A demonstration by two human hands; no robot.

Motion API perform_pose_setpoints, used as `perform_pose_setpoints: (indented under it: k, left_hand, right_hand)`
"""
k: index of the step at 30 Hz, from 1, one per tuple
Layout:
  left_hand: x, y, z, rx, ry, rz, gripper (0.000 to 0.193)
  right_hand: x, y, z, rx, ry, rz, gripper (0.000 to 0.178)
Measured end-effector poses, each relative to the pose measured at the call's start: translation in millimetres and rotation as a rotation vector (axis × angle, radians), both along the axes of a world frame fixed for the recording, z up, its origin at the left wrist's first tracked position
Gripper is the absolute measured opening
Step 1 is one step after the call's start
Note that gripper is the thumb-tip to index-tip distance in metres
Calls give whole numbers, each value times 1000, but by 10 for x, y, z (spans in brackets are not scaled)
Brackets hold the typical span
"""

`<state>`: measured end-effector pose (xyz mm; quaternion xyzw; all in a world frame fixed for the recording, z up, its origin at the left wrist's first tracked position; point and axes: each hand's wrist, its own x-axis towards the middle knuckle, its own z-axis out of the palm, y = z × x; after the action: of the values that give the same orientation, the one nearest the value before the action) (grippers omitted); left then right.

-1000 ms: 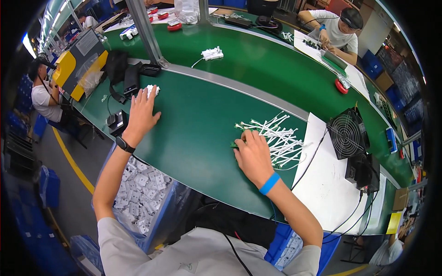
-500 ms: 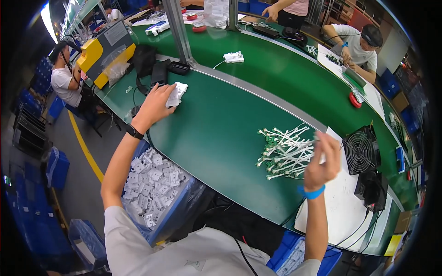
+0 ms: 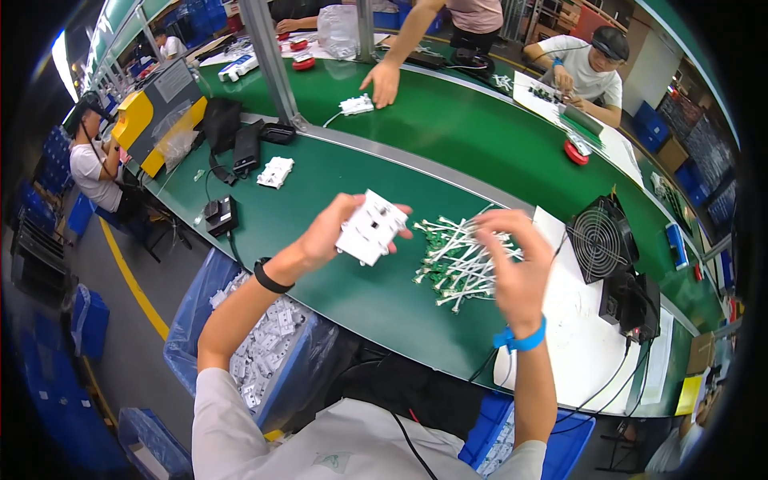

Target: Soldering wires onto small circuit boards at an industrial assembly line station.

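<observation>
My left hand (image 3: 330,228) is closed around the edges of a white plastic housing (image 3: 370,232), which is tilted up above the green bench. Over the right side of a heap of small green circuit boards with white wires (image 3: 456,268) is my right hand (image 3: 522,276). Its thumb and index fingertips come close together beside the wires; what they pinch, if anything, is too small to make out. Another white housing (image 3: 276,172) lies on the bench to the far left of the held one.
A blue bin (image 3: 292,376) of white housings stands below the bench's front edge. A black fan (image 3: 600,240) sits on white sheeting at the right. Beyond the metal rail, a co-worker's hand (image 3: 384,82) reaches beside a white assembly (image 3: 356,105) on the green belt.
My left hand has lifted a white housing from the bench's far left and brought it toward the middle. My right hand stays by the wires. A co-worker's arm has reached onto the belt.
</observation>
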<state>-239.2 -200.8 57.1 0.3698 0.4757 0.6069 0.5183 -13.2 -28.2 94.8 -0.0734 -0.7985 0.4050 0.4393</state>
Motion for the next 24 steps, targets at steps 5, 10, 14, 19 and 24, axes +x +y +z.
perform_pose_setpoints:
  k: [5,10,14,19,24]
  left_hand:
    - [467,118,78,-67,214,-24,57]
    - [614,181,82,-102,237,-50,51]
    - [726,244,89,-117,257,-119,37]
    - [918,423,185,-37,525,20,21]
    - [909,794,-17,-13,677,276,18]
  right_hand:
    - [29,-250,-78,106,-224,77,10]
    - [138,-215,-160,-94,-319,40,11]
    - [220,-114,-181,-196,-380,148,11]
    - [230,13,-305,-80,-322,-55,21]
    - [265,97,-378,-198,-322,-142,24]
